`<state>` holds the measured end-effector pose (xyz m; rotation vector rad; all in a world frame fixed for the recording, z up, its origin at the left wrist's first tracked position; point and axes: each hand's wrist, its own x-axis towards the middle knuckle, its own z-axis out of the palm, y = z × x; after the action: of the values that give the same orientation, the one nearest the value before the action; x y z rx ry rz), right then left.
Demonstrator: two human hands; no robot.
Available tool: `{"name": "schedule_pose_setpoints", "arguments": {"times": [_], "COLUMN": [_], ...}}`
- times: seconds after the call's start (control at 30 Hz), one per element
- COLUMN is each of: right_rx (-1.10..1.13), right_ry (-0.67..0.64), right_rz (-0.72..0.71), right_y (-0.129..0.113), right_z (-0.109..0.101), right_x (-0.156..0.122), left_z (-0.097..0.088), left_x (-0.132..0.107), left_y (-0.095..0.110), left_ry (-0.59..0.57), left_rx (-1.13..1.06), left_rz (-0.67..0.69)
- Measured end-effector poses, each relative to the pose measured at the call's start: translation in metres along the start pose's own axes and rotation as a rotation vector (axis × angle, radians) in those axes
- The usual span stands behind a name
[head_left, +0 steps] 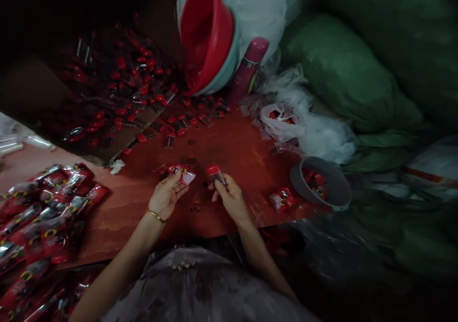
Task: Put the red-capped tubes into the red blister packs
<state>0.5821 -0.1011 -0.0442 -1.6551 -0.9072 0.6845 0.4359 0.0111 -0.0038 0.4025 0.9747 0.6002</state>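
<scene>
My left hand (166, 196), with a gold bracelet (157, 216) at its wrist, pinches a small red and clear plastic packet (186, 175) above the table. Across a short gap, my right hand (231, 195) grips a small clear container with a red cap (215, 173), the cap pointing away from me. Dim light and blur hide the packet's print and what is inside the container. Similar red-capped containers (181, 124) lie scattered on the table beyond my hands.
A cardboard box (60, 86) on its side spills many red-capped containers. Filled red packets (53, 212) pile up at left. Right: another packet (282, 199), a grey bowl (343, 197) with red pieces, plastic bags (329, 140). Behind: a red basin (225, 31) and a pink flask (246, 71).
</scene>
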Motion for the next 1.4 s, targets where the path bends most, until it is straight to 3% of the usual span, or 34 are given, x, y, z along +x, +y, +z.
{"name": "schedule_pose_setpoints", "arguments": {"times": [0.1, 0.3, 0.4, 0.93, 1.2, 1.4], "right_rx": [0.032, -0.322, -0.375, -0.445, -0.418, -0.396], "right_ry": [0.005, -0.086, -0.101, -0.099, -0.053, 0.013], "right_rz": [-0.110, -0.543, -0.649, -0.690, -0.634, -0.668], "right_y": [-0.005, -0.021, -0.023, -0.019, -0.017, -0.017], "right_z": [-0.003, -0.007, -0.006, -0.013, -0.003, 0.008], "right_x": [-0.013, -0.024, -0.021, -0.021, -0.018, -0.017], "left_z": [0.002, 0.003, 0.002, 0.000, -0.001, 0.006], "left_x": [-0.002, -0.006, -0.007, -0.006, -0.006, -0.009], "left_y": [0.000, -0.002, -0.004, 0.000, -0.004, -0.016], "left_ry": [-0.038, -0.055, -0.055, -0.083, -0.125, -0.113], "left_rx": [0.000, 0.007, 0.060, 0.132, 0.188, 0.158], "left_rz": [-0.055, -0.076, -0.049, -0.006, 0.037, 0.109]}}
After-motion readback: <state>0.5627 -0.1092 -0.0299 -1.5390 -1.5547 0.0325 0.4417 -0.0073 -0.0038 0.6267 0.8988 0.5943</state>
